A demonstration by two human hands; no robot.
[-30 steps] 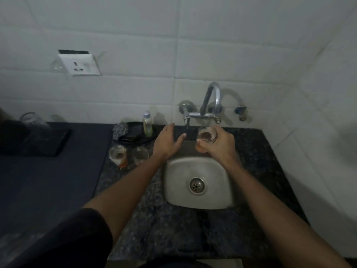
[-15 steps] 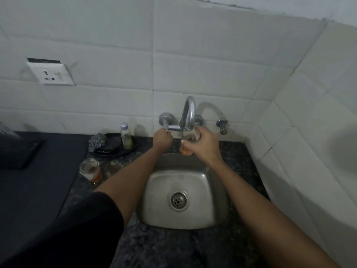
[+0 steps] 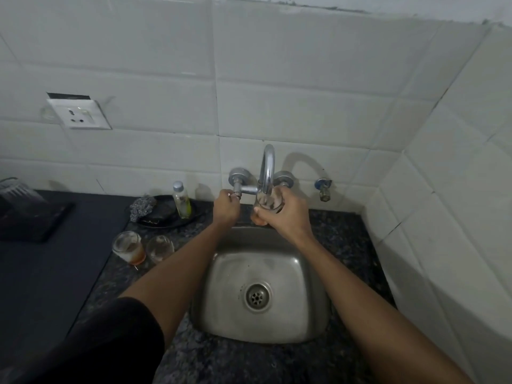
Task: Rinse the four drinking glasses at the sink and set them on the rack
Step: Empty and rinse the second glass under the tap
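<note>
Metal, glass and stone around your hands

Below your hands lies a brushed steel sink in speckled granite countertop; your right hand grips clear glass under the shiny chrome tap.

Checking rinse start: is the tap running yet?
Cannot tell. Left hand grips the tap handle; no stream shows below the spout.

The sink basin is unobstructed below the spout. The space directly under the spout is occupied by the glass gripped in the right hand; the left tap handle is covered by the left hand. On the worktop left of the basin, passage is narrowed by two glasses standing side by side, and behind them by a dark plate carrying a bottle and scrubber. The strip right of the basin is bounded by the tiled side wall.
</note>
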